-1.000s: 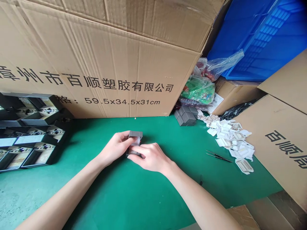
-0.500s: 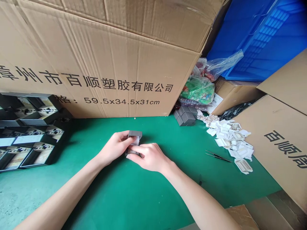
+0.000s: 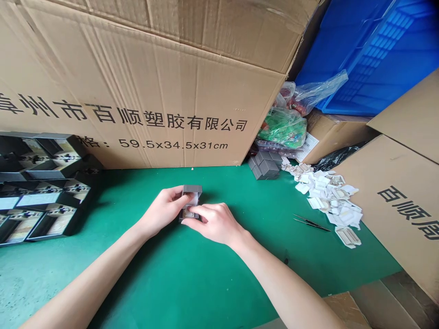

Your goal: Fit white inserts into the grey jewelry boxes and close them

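Note:
A small dark grey hinged box point(image 3: 192, 188) stands with its lid up on the green table, between my two hands. My left hand point(image 3: 168, 204) is closed round the lid's left side, its thumb pressed on the white lining inside. From the right, my right hand point(image 3: 216, 221) grips the lower half, with the index finger reaching into the pale insert and the thumb at the front edge. My fingers hide part of the insert.
Open dark boxes point(image 3: 51, 201) are stacked at the left. Several closed grey boxes point(image 3: 264, 166) stand by the big carton point(image 3: 154, 82). Tweezers point(image 3: 312, 223) lie beside a pile of white inserts point(image 3: 332, 196) at the right. Plastic bags point(image 3: 284, 128) and a blue crate point(image 3: 370, 55) are behind.
My right index finger has drawn back slightly toward the right, so more of the insert shows. Both hands keep their grip on the box, and its place is nearly the same.

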`<action>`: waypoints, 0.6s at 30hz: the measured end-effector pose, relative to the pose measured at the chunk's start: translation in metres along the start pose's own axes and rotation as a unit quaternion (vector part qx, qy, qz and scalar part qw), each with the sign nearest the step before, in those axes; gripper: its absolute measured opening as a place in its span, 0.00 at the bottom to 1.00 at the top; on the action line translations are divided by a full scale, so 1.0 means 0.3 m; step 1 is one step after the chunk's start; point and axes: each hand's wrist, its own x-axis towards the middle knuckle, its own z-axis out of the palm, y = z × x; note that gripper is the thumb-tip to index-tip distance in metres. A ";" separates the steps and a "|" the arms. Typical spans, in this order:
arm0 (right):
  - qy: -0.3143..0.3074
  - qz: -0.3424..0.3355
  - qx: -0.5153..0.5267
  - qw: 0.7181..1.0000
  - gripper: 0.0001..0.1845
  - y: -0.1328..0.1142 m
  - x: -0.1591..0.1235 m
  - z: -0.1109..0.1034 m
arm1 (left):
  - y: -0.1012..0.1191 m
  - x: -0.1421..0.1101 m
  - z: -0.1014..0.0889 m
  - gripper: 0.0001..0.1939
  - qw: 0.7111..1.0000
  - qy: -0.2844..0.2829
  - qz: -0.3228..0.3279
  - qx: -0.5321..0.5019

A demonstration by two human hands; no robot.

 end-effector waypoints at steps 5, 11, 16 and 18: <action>0.009 -0.007 -0.023 1.000 0.20 0.008 -0.004 0.002 | 0.001 0.003 0.001 0.17 1.000 0.001 0.001 0.001; 0.027 -0.028 -0.051 0.998 0.23 0.015 -0.004 0.014 | -0.013 0.005 0.002 0.18 1.000 0.005 -0.008 -0.022; 0.015 -0.023 -0.062 0.998 0.23 0.010 -0.001 0.011 | -0.016 0.006 -0.001 0.18 1.000 0.013 -0.005 -0.013; 0.012 -0.019 -0.064 0.998 0.23 0.007 -0.002 0.010 | -0.014 0.006 -0.001 0.18 1.000 0.013 -0.005 -0.006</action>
